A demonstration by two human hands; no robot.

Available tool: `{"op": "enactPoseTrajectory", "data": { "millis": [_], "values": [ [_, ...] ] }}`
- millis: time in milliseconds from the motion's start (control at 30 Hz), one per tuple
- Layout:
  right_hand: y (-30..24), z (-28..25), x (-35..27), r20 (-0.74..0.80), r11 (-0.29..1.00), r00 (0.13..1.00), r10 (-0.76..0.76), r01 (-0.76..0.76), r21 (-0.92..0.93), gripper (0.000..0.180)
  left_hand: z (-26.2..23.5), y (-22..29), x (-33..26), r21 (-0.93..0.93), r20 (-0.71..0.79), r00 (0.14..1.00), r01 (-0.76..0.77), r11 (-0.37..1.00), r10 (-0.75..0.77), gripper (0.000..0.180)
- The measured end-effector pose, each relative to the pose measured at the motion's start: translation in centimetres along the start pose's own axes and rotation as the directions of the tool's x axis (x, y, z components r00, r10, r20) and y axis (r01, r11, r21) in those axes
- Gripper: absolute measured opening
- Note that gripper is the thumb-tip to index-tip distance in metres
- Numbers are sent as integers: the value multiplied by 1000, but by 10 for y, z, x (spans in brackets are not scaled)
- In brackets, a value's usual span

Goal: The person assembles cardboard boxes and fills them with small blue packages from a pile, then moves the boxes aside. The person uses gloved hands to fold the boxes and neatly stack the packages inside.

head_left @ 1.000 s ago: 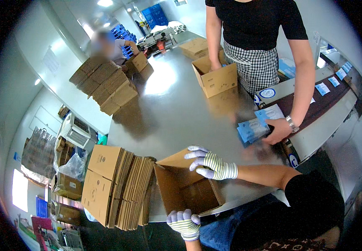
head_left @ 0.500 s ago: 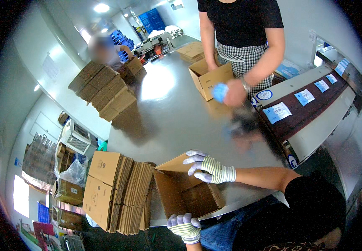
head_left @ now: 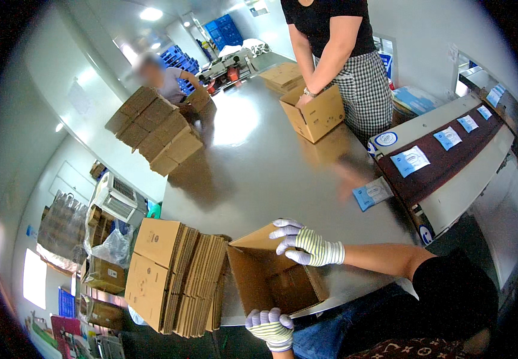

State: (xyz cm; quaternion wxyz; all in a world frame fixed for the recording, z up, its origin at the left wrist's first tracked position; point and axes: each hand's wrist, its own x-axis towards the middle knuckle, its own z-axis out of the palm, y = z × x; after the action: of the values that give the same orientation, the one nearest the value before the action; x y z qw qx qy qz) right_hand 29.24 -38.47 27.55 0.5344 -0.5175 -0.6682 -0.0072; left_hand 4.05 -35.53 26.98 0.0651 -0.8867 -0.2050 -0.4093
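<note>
An open cardboard box (head_left: 247, 275) stands at the table's near edge, its inside turned up toward me. My left hand (head_left: 269, 329), in a white, purple and green striped knit glove, has its fingers curled over the box's near rim; the thumb is hidden. My right hand (head_left: 308, 244), gloved alike, hovers over the box's far right side with fingers apart and nothing in them. Close by on the left leans a stack of flattened cartons (head_left: 175, 275). Across the table, a person (head_left: 343, 66) in a black top has both hands in another open box (head_left: 319, 113).
On the right, a dark conveyor belt (head_left: 429, 182) carries several blue-and-white packets (head_left: 410, 161); one packet (head_left: 372, 193) lies at its table-side edge. More cartons (head_left: 157, 131) stand far left, near a second person (head_left: 166, 84). The metal table (head_left: 241, 191) spans the middle.
The co-worker's hand has moved from above the table, holding a blue packet, into their box. A packet now lies at the conveyor's table-side edge. My hands keep nearly the same pose.
</note>
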Motion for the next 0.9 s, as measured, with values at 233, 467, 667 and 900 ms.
{"op": "enactPoseTrajectory", "data": {
  "millis": [233, 467, 667, 900],
  "values": [
    [5, -3, -3, 23, 998, 999, 23, -24, 62, 17, 9, 1, -2, -2, -35, 999, 11, 1000, -11, 17],
    [9, 10, -1, -10, 998, 1000, 18, -18, 54, 13, 0, -1, -3, 15, 57, 996, -64, 998, 63, 30],
    [7, 28, 6, -89, 885, 901, 424, -392, 249, 56, -4, 6, 19, 74, 244, 970, -7, 997, -11, 46],
    [15, 34, -73, 163, 679, 838, 521, -523, 514, 50, 7, 13, 36, 193, 244, 965, 48, 980, -95, 51]
  ]
}}
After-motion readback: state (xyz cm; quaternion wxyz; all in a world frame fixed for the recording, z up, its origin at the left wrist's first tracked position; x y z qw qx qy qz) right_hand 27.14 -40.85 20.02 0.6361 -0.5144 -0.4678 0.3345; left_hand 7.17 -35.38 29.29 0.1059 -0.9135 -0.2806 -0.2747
